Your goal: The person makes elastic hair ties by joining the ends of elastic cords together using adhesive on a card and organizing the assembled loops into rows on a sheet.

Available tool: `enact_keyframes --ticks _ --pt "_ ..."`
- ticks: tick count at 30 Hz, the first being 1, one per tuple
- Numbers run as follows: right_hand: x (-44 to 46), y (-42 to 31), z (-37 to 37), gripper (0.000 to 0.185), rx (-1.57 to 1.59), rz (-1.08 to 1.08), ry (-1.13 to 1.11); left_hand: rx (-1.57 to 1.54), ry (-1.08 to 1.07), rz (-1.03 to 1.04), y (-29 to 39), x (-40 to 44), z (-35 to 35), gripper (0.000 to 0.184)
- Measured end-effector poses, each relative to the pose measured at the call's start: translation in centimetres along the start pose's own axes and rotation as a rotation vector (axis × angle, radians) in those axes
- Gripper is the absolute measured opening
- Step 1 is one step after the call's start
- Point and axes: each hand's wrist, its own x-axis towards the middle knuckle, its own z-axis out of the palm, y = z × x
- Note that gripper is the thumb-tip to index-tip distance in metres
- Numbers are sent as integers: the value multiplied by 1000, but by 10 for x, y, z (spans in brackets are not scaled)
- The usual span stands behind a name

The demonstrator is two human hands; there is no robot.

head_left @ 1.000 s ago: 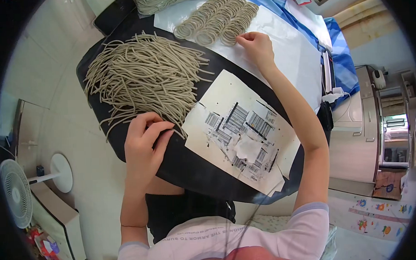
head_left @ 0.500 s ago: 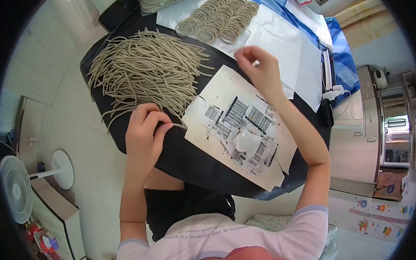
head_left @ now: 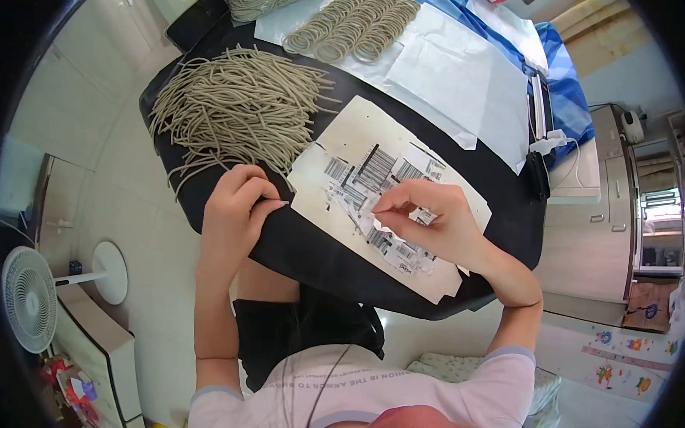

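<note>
Loosely heaped cords (head_left: 237, 112) | thin, tan, bent | rings (head_left: 384, 33): three overlapping rows

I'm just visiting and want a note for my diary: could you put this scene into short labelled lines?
Left hand: fingertips pinched, beside the cords; anything held is unclear
Right hand: above the cardboard, fingertips close together
Cords: loose heap on the black table
Rings: three rows on a white sheet
</note>
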Motion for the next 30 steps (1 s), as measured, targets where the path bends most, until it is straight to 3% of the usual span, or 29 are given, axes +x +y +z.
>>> enact_keyframes --ticks 4,5,7,8,10,11,12,15,16,19,22,25,30 --pt "-13 5 -8 16 26 48 -41 -2 76 30 13 -6 1 18" --pt "-16 5 -8 18 42 63 -62 -208 26 -55 26 -12 -1 17" --pt "-17 2 -3 31 -50 -138 -66 -620 -75 -234 60 -28 -6 15" --pt "-17 -1 1 38 -98 -240 -68 -770 -116 -220 69 -34 -1 14" --pt "-17 -13 8 53 39 -153 -184 -1075 -199 -181 83 -38 12 11" --pt "-21 -17 11 60 108 -106 -242 -1071 -244 -205 87 -38 18 22" --pt "-28 -10 15 67 229 -90 -270 -1089 -225 -214 90 -37 25 22" --pt "-40 2 1 64 553 277 -354 -1053 -160 -274 86 -35 32 21" --pt "-40 8 -3 47 560 176 -225 -1025 -135 -300 83 -35 33 20" --pt "-40 17 -30 29 618 178 -103 -1072 -121 -380 76 -34 42 16" --pt "-43 35 -41 19 883 164 -165 -1174 -160 -434 77 -32 52 15" --pt "-39 36 -32 19 860 197 -94 -1115 -161 -455 80 -32 66 15" --pt "-41 35 -38 12 769 460 -51 -934 -182 -452 85 -32 75 15"
